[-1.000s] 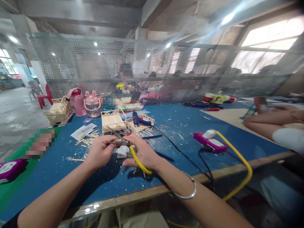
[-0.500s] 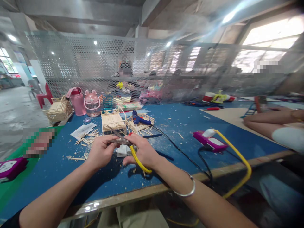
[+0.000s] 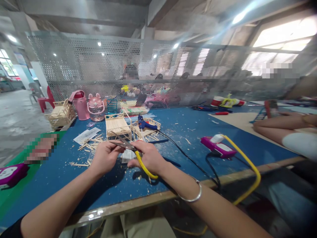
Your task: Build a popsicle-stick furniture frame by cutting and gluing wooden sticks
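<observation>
My right hand [image 3: 148,157] grips a pair of scissors [image 3: 138,162] by the yellow-covered handles, with the blades parted and pointing left. My left hand [image 3: 106,158] is closed in a pinch beside the blades; what its fingers hold is hidden. Just beyond the blades stands a small bed-shaped frame of pale wooden sticks [image 3: 118,128]. To its right a blue glue gun [image 3: 146,124] rests over a second, low stick frame [image 3: 155,124]. Loose cut sticks [image 3: 92,143] lie left of the hands, near a white paper slip [image 3: 85,135].
A pink bottle [image 3: 81,107] and a clear pink-lidded jar [image 3: 96,109] stand at the back left, by another stick model [image 3: 61,114]. On the right are a purple power strip [image 3: 218,147] with a yellow cable [image 3: 252,168], and another person's arm [image 3: 274,127]. A perforated metal screen [image 3: 99,66] closes the back.
The hands stay in almost the same place. The scissors' blades and the fingers of both hands have shifted only slightly.
</observation>
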`<action>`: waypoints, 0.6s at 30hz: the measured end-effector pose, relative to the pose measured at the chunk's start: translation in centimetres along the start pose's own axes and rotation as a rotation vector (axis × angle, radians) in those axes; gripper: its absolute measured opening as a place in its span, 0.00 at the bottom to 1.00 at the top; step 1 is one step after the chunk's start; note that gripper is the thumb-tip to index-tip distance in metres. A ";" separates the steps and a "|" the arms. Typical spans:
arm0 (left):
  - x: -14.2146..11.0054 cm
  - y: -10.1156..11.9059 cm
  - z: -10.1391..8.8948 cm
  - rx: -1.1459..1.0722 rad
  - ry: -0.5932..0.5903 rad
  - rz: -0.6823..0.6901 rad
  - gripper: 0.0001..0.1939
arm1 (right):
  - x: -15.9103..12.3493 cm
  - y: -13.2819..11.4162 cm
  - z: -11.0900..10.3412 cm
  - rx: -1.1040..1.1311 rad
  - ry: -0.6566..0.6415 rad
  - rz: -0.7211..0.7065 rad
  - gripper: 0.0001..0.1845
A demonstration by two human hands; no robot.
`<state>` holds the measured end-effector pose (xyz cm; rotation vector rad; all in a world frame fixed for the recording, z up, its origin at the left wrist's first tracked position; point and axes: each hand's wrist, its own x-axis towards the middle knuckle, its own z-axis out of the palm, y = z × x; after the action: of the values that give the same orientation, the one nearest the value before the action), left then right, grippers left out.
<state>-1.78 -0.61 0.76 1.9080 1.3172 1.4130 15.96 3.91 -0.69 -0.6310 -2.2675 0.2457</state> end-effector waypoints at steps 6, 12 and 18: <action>0.1 0.0 -0.2 0.040 0.017 -0.060 0.09 | 0.1 -0.1 0.0 -0.026 -0.043 0.046 0.30; 0.6 0.5 0.0 -0.363 0.019 -0.228 0.11 | 0.4 -0.7 0.0 0.175 0.011 0.152 0.35; 0.8 0.8 0.3 -0.727 0.044 -0.395 0.19 | 0.7 0.0 -0.8 0.155 0.189 0.302 0.20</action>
<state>-1.10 -0.24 1.69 1.0821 0.9347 1.4530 16.17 4.26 0.29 -0.8750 -1.9471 0.4837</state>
